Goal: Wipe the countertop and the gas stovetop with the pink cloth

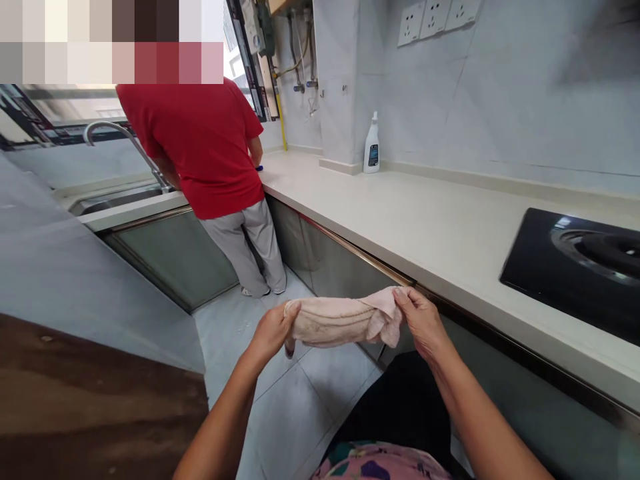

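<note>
A pale pink cloth (335,323) with greyish stains is stretched between my two hands, above the floor and in front of the cabinets. My left hand (273,330) pinches its left end, thumb on top. At the other end, my right hand (419,319) grips a bunched corner between thumb and fingers. The cloth is folded lengthwise, and a loose flap hangs near my right hand. Most of the fingertips are hidden behind the fabric.
A person in a red shirt (200,147) stands at the far counter corner, back to me, by the sink (125,199). On the pale countertop (340,193) are a white spray bottle (371,148) and a black gas hob (565,267). A brown board (100,400) stands at left.
</note>
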The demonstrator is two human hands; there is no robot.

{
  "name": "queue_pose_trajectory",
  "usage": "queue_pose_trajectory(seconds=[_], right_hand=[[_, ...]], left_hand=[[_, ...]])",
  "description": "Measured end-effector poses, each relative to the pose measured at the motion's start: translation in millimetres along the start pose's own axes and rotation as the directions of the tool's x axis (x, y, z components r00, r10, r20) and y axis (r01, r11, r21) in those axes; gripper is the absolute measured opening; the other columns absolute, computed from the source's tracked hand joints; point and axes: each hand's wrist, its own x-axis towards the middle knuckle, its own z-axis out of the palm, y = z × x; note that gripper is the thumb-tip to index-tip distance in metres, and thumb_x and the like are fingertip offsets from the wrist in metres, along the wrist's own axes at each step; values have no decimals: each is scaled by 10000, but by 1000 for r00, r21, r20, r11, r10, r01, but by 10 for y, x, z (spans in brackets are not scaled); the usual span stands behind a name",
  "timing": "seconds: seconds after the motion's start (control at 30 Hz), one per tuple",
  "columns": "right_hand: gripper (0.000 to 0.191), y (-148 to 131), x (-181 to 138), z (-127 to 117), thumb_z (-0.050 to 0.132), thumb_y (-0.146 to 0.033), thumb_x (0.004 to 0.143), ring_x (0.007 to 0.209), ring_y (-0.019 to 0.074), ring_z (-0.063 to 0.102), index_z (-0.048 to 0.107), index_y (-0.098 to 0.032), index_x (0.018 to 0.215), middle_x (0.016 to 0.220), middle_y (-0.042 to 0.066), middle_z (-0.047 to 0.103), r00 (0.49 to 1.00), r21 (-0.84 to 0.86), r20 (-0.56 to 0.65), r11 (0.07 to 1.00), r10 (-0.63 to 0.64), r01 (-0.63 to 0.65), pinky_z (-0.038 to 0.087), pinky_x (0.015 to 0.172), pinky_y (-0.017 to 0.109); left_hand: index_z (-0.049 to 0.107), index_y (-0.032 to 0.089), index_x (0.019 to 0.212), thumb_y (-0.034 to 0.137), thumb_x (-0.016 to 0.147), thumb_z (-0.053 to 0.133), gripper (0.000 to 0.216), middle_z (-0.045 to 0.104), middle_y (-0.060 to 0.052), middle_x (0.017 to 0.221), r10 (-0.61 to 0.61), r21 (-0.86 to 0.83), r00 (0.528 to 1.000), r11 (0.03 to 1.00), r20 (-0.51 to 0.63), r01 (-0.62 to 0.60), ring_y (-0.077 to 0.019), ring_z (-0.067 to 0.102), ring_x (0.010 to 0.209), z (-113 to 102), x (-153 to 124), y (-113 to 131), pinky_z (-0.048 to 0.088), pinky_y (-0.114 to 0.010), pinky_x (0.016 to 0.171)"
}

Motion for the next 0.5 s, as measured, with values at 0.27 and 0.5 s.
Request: queue_pose_trajectory(seconds=[0.27,0.5], right_hand=[[464,-404,275,82,829,-648,738,630,149,545,701,-205,791,697,-5,654,950,33,300,994,90,-105,428,584,274],[835,143,211,533,314,-967,833,1101,284,694,675,-306,1192,1162,84,753,915,179,367,953,168,-246,567,895,467]], left_hand=[[678,224,845,682,939,469,512,706,-49,846,-6,175,995,984,-100,23,-260,656,841,-356,-85,-138,504,-324,764],[737,184,902,705,885,611,537,770,-95,853,-317,-526,948,802,28,284,-273,720,906,-71,49,-179,572,-323,754]])
